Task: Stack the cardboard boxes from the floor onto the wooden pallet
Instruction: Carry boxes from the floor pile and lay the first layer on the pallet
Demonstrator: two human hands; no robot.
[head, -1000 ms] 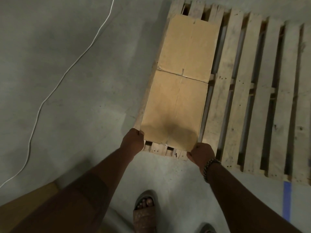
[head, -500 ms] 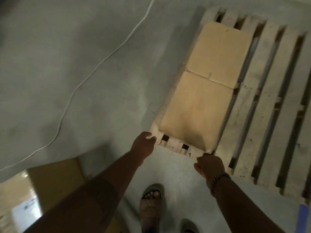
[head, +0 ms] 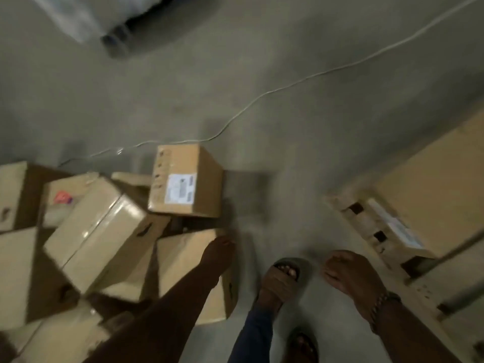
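Left hand (head: pixel 218 254) – fingers straight, released, grasping nothing, over the top of a near box (head: pixel 183 263); contact cannot be told. Right hand (head: pixel 352 275) – fingers loose, empty, above the floor (head: pixel 275 153). Sandalled foot (head: pixel 284 275) between them. Cardboard boxes (head: pixel 99 231) heaped on the floor, left. Wooden pallet (head: pixel 358 221) at right, carrying one loaded box (head: pixel 432 195). White cable (head: pixel 288 86) beyond, far.
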